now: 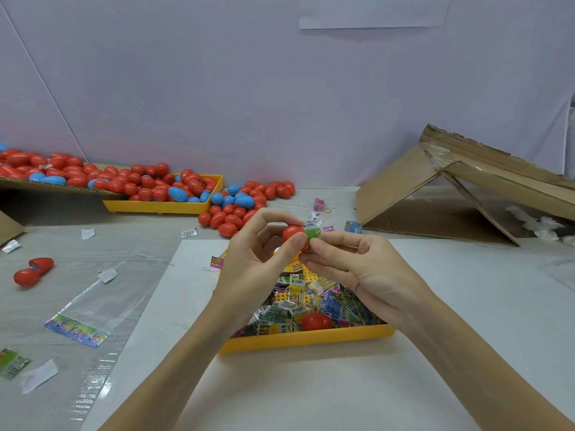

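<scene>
A red egg shell [292, 233] is gripped by the left hand [258, 259], with the thumb pressed on its near side and the fingers curled over the top. A green packet [313, 233] is pinched between the thumb and fingertips of the right hand [367, 269] and is held against the open side of the shell, touching it (how far it sits inside cannot be told). Both things are held in the air above the far end of a yellow tray [311, 340], which is set on a white sheet [311, 384] at the middle of the table's near edge. The tray is filled with small printed packets [280, 318], and a second red shell [315, 321] is seen among them near the tray's front wall.

Towards the table's far left corner a heap of red and blue eggs [149, 185] is spread over a flat piece of cardboard [46, 187] and another yellow tray [161, 207], with more eggs spilled onto the table just beside it. Near the left edge an opened red egg [32, 270] is laid, its two halves touching. A clear plastic bag [93, 309] with a coloured label is laid flat between that egg and the white sheet. By the right edge a torn cardboard box [435, 194] is tipped on its side. A pink packet [319, 204] and a blue packet [353, 227] are left between the box and the eggs.
</scene>
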`<action>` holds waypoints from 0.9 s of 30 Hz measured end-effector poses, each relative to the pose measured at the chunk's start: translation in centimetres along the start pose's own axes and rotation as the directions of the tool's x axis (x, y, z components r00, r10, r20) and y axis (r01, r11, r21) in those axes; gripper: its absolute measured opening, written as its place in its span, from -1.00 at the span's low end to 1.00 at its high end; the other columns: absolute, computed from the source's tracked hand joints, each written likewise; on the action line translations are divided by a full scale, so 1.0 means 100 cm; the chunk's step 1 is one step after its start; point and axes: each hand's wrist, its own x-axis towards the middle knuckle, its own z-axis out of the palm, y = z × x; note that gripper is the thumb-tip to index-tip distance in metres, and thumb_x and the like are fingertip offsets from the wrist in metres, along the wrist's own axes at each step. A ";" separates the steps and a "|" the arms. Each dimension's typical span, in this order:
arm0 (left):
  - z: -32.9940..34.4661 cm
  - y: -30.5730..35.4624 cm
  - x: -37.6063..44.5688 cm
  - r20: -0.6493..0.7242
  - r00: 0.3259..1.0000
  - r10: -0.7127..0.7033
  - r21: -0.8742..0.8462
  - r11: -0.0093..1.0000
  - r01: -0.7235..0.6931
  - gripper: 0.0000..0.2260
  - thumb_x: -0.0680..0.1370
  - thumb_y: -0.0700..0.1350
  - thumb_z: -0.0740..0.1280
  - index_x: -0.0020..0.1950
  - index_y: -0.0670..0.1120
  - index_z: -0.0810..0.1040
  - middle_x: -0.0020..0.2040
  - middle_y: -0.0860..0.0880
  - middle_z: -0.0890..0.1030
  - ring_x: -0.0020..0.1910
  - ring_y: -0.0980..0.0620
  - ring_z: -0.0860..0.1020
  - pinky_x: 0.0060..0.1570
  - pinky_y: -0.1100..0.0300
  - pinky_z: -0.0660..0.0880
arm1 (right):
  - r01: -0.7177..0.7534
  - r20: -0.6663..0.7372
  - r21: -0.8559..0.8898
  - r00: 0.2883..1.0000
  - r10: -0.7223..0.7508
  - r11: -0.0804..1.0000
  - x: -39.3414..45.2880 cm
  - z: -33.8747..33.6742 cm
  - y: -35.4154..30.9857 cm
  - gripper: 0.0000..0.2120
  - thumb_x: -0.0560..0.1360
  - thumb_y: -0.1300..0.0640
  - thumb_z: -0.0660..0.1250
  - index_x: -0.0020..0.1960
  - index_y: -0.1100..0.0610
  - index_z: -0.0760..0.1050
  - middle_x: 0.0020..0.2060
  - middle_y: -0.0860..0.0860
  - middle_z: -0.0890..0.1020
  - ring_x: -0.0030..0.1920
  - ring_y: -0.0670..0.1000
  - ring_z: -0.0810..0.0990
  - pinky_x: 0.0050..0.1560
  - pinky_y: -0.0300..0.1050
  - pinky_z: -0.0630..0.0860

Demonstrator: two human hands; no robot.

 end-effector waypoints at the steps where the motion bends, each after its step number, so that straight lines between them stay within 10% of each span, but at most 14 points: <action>1: 0.001 0.000 -0.001 -0.003 1.000 0.012 -0.006 1.000 -0.012 -0.81 0.56 -0.05 0.45 0.15 0.00 0.60 0.02 -0.03 0.69 0.06 -0.01 0.67 0.05 0.25 0.59 | -0.011 0.005 0.015 1.000 0.011 1.000 0.000 0.000 0.000 -0.76 0.39 0.20 0.54 0.06 0.22 0.74 0.08 0.24 0.73 0.11 0.17 0.74 0.02 -0.15 0.67; 27: -0.003 0.007 0.002 0.034 0.996 0.086 0.133 0.987 -0.090 -0.73 0.50 -0.11 0.49 0.18 -0.05 0.64 0.06 0.05 0.71 0.10 0.02 0.69 0.09 0.28 0.60 | -0.027 0.052 0.038 0.998 0.025 0.999 -0.002 0.002 -0.004 -0.81 0.45 0.23 0.51 0.06 0.19 0.75 0.11 0.22 0.73 0.16 0.15 0.72 0.07 -0.17 0.66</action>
